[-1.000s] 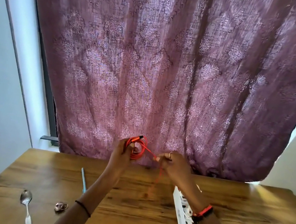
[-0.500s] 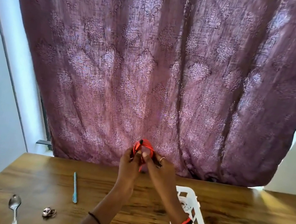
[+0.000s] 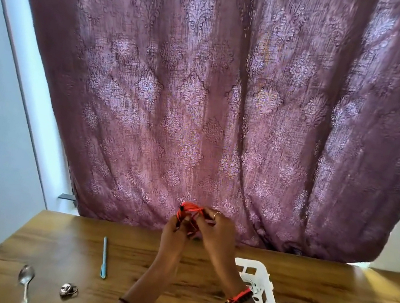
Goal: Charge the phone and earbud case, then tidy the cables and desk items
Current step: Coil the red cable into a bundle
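A red cable (image 3: 191,209) is bunched into a small coil, held up above the far edge of the wooden table (image 3: 327,297) in front of the curtain. My left hand (image 3: 174,235) grips the coil from the left, fingers curled round it. My right hand (image 3: 216,232), with a ring on one finger, pinches the coil from the right and covers part of it. The two hands touch each other around the cable. No phone or earbud case can be made out.
A white slotted plastic basket (image 3: 263,292) lies on the table under my right forearm. A light blue pen (image 3: 104,258), a metal spoon (image 3: 25,281) and a small metal clip (image 3: 69,290) lie at the left. A purple patterned curtain (image 3: 214,101) hangs behind.
A second ago my right hand held a cable strand stretched out to the right of the coil. It has come in to the coil, and both hands now hold it together.
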